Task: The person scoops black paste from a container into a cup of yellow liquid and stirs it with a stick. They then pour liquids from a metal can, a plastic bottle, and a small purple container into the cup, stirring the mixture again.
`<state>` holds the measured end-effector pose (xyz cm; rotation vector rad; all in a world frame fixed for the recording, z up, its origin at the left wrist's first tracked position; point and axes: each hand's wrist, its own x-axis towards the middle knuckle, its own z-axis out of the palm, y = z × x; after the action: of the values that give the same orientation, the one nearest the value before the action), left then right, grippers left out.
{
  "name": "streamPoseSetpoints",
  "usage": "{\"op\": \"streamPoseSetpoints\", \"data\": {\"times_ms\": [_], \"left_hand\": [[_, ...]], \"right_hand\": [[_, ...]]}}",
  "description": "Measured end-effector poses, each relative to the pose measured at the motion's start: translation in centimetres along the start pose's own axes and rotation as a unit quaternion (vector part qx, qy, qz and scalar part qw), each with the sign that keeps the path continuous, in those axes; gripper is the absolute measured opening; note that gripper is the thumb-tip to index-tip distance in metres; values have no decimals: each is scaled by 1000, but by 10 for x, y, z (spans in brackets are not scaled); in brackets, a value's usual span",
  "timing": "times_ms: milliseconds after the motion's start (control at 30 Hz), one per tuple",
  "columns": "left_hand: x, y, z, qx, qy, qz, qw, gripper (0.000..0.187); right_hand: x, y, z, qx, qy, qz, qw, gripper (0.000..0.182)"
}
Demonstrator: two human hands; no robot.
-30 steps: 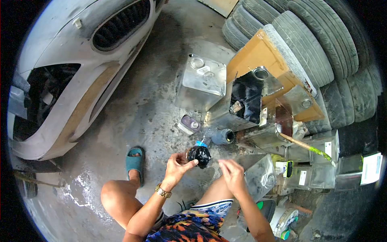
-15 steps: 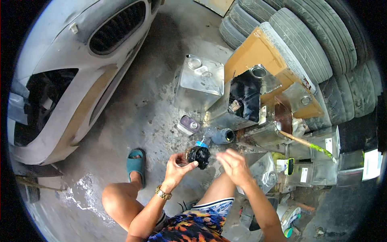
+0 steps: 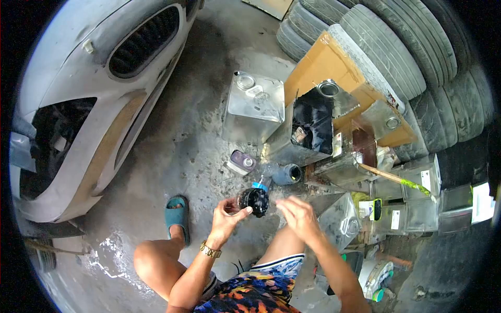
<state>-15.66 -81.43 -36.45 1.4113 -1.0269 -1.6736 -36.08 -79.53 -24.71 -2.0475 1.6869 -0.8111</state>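
My left hand [image 3: 226, 217], with a gold watch on its wrist, is closed round a small cup [image 3: 254, 202] whose inside is coated in glossy black. The cup's open mouth faces up toward me, tilted a little right. Just right of it, apart from the rim, my right hand [image 3: 299, 215] has its fingers drawn together in a pinch. Whatever the fingertips hold is too small or blurred to make out. Beyond the cup lie a blue cap [image 3: 259, 185] and a bluish cut container [image 3: 287, 175] with a dark mouth. A purple-and-white can [image 3: 242, 162] stands farther off.
A closed metal tin [image 3: 255, 104] stands ahead, beside an open tin [image 3: 298, 143] smeared black inside. Right of these, a stick [image 3: 394, 180] with green paint rests across another tin. Tyres [image 3: 386, 52] and cardboard [image 3: 323, 68] are stacked behind. A car bumper [image 3: 112, 130] fills the left.
The view has shifted slightly. My right hand stays beside the cup, its fingers less blurred and a little lower. My left hand still holds the cup.
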Motion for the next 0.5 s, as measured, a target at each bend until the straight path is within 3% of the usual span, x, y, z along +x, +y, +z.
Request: {"op": "streamPoseSetpoints", "data": {"times_ms": [67,233,333,500], "left_hand": [[2,-3,0,-3,3,-1,1000,66],[-1,4,0,22,-15,-4,1000,55],[-1,3,2,35,20,24,999,60],[0,-3,6,21,4,14,1000,60]], "right_hand": [[-9,-11,-6,41,-48,-3,998,14],[1,7,-3,-6,-9,-11,1000,13],[-20,-5,3,-11,-6,65,998,9],[0,-3,15,57,-27,71,995,10]]}}
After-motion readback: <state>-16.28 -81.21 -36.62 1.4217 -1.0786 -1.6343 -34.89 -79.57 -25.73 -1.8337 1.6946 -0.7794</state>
